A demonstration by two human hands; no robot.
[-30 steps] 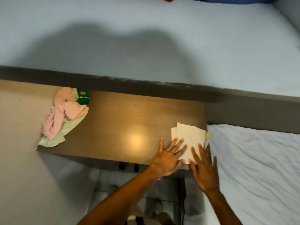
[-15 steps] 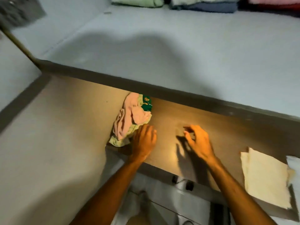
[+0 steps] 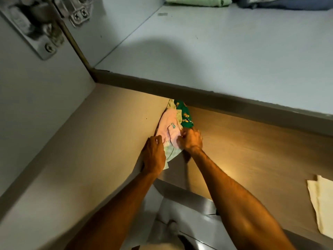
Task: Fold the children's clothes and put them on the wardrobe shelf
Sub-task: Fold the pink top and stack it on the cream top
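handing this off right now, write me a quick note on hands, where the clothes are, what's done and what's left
Left hand: on the near end of the clothes pile, fingers curled at its edge.
Right hand: gripping the pink garment in that pile.
Pile: pink, pale green and dark green pieces, unfolded, on the brown surface just below the shelf.
Done: cream cloth lies folded flat at the right of the same surface; folded clothes already sit at the back of the wardrobe shelf.
Left: fold each piece of the pile, then move them and the cream cloth onto the shelf.
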